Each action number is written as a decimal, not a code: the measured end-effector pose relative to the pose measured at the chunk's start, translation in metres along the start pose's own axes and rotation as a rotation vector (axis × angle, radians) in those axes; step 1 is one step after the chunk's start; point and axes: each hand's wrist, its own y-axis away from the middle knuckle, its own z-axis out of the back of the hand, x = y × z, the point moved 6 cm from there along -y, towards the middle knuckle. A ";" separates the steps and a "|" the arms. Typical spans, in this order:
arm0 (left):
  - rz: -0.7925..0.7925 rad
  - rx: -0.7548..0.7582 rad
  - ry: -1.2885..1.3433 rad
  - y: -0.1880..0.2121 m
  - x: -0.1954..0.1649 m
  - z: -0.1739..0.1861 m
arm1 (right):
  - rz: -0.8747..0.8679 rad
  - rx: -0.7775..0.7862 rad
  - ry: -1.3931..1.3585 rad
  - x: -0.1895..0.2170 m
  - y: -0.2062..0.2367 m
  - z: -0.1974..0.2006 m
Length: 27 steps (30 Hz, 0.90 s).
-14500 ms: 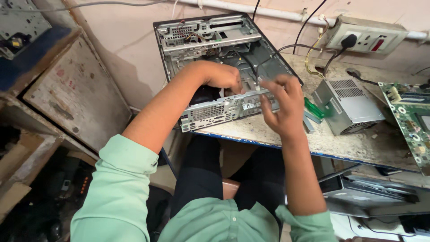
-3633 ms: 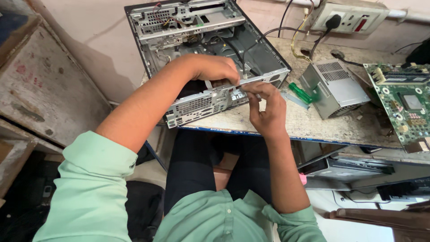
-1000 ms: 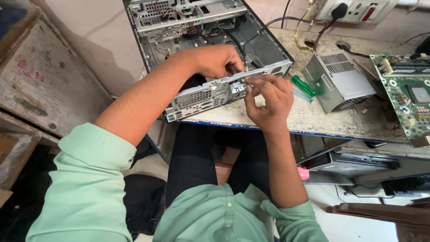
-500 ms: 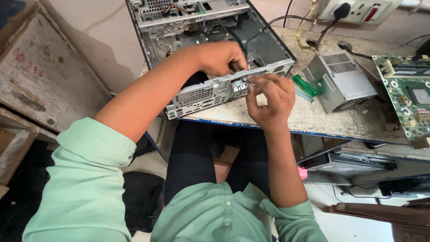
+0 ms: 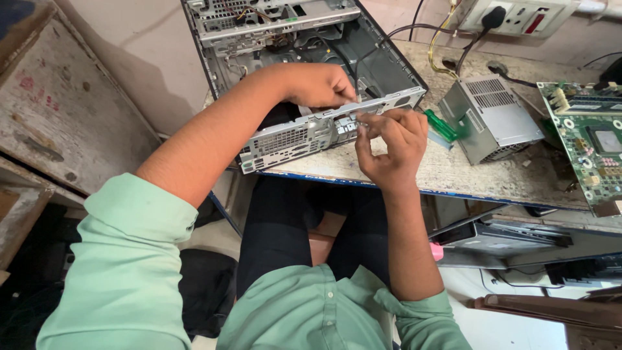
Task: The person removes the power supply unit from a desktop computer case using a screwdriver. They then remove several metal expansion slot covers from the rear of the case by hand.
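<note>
Worn worktop [image 5: 492, 175], same scene as before: left hand [image 5: 321, 84] still pinches the computer case [image 5: 304, 133] rear edge, right hand [image 5: 389, 139] fingers stay closed beside it.

Worn workbench [image 5: 492, 178] — computer case [image 5: 304, 129], power supply [image 5: 490, 116], motherboard [image 5: 593, 146].

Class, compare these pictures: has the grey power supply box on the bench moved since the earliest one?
No. The grey power supply box sits in the same spot beside the open computer case and below the wall socket; only the camera view shifted.

power supply [image 5: 490, 118] lies right of open computer case [image 5: 304, 71] on bench [image 5: 473, 175].
</note>
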 end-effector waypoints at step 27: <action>-0.074 -0.114 -0.032 0.018 -0.026 0.010 | -0.050 0.040 -0.030 -0.008 0.002 -0.004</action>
